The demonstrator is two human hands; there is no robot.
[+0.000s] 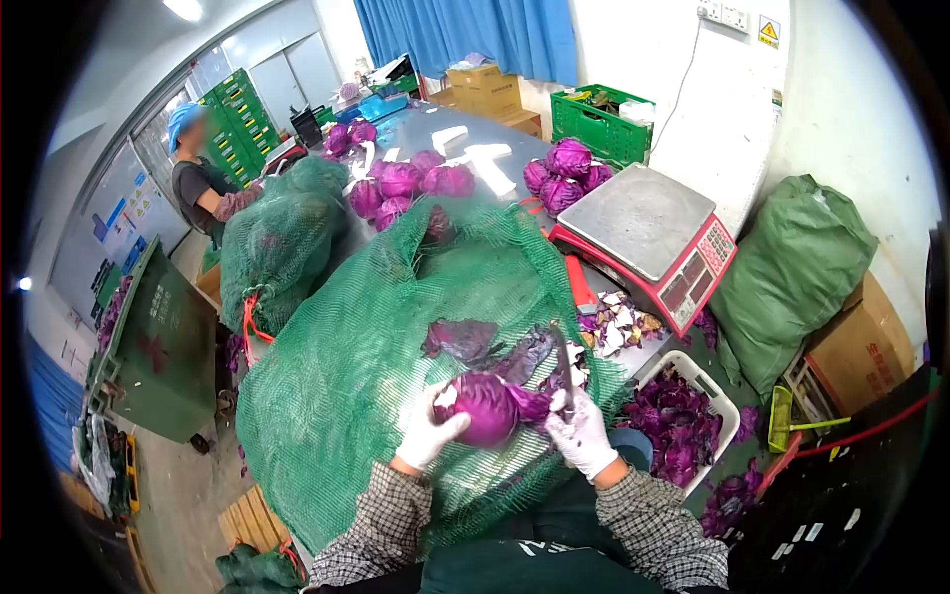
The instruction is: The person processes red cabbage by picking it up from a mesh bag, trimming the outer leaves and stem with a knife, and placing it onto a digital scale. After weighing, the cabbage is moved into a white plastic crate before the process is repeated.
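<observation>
Writing: none legible on scale [648, 238] or bins.
Left grip [428, 433]: clamped on red cabbage [480, 408].
Right grip [582, 436]: closed round knife [562, 364], blade up.

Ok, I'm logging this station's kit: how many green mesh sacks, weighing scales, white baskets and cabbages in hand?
green mesh sacks: 2
weighing scale: 1
white basket: 1
purple cabbage in hand: 1
Total: 5

Bright, even indoor light through a fisheye lens.
A ceiling lamp [184, 9] glares top left; the steel counter [495, 158] shows white glare patches. Edges bend and vignette black; shadows soft, distant areas slightly blurred.
</observation>
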